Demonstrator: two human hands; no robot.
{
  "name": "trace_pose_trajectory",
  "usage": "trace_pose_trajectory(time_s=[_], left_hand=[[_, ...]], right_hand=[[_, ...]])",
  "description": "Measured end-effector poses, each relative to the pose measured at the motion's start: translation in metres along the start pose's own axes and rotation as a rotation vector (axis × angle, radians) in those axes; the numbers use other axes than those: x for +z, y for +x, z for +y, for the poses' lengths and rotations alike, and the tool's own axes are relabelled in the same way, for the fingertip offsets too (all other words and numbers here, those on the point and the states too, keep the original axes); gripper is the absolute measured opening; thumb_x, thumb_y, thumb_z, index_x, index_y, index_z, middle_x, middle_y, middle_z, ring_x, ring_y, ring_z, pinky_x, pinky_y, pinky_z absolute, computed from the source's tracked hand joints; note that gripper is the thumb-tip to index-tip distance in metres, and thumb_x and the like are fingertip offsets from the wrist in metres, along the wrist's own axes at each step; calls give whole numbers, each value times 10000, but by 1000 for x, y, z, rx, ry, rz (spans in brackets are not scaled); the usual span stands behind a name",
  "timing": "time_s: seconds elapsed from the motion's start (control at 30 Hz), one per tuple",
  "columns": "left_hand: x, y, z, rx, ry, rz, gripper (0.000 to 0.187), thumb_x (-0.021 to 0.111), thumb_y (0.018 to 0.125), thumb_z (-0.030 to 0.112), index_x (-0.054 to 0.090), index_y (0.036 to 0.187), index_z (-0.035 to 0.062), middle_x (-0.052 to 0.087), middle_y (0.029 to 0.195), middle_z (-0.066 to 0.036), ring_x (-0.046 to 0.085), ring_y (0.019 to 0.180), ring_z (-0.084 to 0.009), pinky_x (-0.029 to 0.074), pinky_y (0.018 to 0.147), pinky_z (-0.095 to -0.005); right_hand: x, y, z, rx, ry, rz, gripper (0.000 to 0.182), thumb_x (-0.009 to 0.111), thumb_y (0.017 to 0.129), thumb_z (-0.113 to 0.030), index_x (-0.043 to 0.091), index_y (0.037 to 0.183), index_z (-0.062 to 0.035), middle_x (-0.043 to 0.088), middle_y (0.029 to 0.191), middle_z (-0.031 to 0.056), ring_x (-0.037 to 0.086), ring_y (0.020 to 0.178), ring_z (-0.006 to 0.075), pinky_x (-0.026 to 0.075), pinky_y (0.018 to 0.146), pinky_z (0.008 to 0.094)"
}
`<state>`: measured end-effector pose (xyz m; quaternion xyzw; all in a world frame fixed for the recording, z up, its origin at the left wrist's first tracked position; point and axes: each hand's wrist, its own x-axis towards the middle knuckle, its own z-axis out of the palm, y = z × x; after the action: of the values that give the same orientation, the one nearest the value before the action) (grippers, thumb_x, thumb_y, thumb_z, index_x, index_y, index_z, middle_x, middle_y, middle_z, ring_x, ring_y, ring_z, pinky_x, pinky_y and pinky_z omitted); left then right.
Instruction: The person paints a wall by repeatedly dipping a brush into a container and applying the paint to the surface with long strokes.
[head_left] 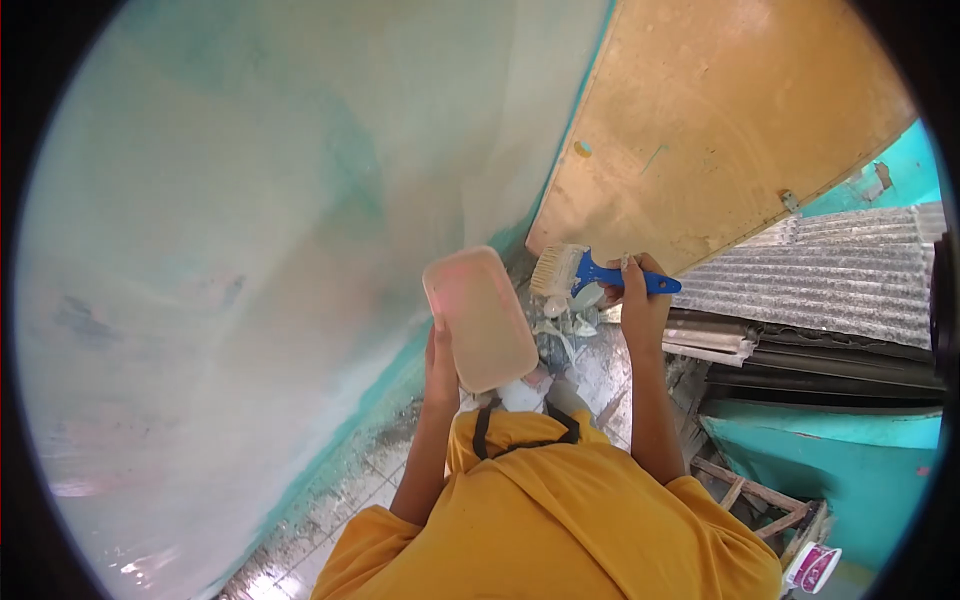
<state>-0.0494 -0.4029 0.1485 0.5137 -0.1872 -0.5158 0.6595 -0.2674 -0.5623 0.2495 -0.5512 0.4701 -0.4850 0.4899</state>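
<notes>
Head view: beside one wall (250, 250), above the floor's (380, 465) edge at its foot, one pale tray (485, 330) sits in the left hand (441, 360), whose grip clasps its wall-facing side, so a slackened hold could tip it and spill anything inside. The right hand (640, 290) has its grip round one blue brush (585, 270), which could drip if overloaded: two hands, one item in each

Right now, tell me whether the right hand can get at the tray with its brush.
Probably yes: the right hand holds the brush close beside the tray, bristles toward it, and nothing visible blocks the gap between them.
</notes>
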Motion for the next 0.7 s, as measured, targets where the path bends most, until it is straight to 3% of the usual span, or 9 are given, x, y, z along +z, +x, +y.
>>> trace_pose_trajectory(time_s=[0.2, 0.27, 0.3, 0.4, 0.5, 0.6, 0.7], left_hand=[[28, 0, 11, 27, -17, 41, 834, 381, 1018, 628, 243, 1553, 3, 403, 1529, -134, 407, 1393, -244, 349, 1144, -386], [41, -3, 11, 57, -69, 159, 685, 404, 1052, 537, 404, 1446, -23, 535, 1359, -111, 510, 1239, -188, 418, 1044, -330], [48, -4, 11, 84, -62, 162, 685, 404, 1052, 537, 404, 1446, -23, 535, 1359, -111, 510, 1239, -188, 418, 1044, -330], [70, -7, 14, 104, -76, 250, 697, 401, 1050, 544, 392, 1465, -16, 530, 1376, -113, 508, 1246, -193, 420, 1048, -337], [92, -13, 17, 136, -113, 274, 713, 398, 1046, 555, 378, 1483, -9, 522, 1391, -112, 507, 1256, -202, 423, 1049, -345], [104, -16, 14, 174, -106, 315, 725, 396, 1042, 568, 375, 1486, -5, 515, 1402, -113, 506, 1265, -209, 425, 1050, -350], [109, -19, 5, 185, -131, 375, 734, 403, 1034, 580, 382, 1480, -3, 513, 1403, -111, 513, 1264, -211, 430, 1045, -354]], right_hand=[[-4, 65, 11, 103, 243, 84, 311, 538, 995, -293, 666, 1022, -11, 703, 846, 102, 653, 729, 144, 525, 659, 273], [8, 98, 1, 89, 360, 46, 318, 549, 999, -302, 663, 1083, -17, 709, 925, 98, 660, 802, 141, 531, 715, 280], [15, 116, -9, 83, 413, 27, 321, 557, 1003, -299, 657, 1132, -23, 706, 984, 93, 661, 849, 142, 532, 764, 290], [44, 175, -36, -102, 523, -68, 325, 558, 1011, -288, 647, 1169, -18, 704, 1004, 98, 661, 846, 152, 539, 789, 303], [77, 215, -64, -159, 680, -111, 353, 542, 1024, -297, 628, 1209, -9, 704, 1026, 115, 679, 896, 176, 551, 844, 321], [100, 236, -28, -141, 679, -154, 366, 514, 1038, -300, 615, 1219, 1, 704, 1030, 131, 691, 963, 202, 553, 899, 347], [109, 246, 66, -69, 608, -65, 292, 531, 1029, -230, 638, 1137, 19, 703, 1047, 152, 710, 896, 203, 581, 830, 318]])
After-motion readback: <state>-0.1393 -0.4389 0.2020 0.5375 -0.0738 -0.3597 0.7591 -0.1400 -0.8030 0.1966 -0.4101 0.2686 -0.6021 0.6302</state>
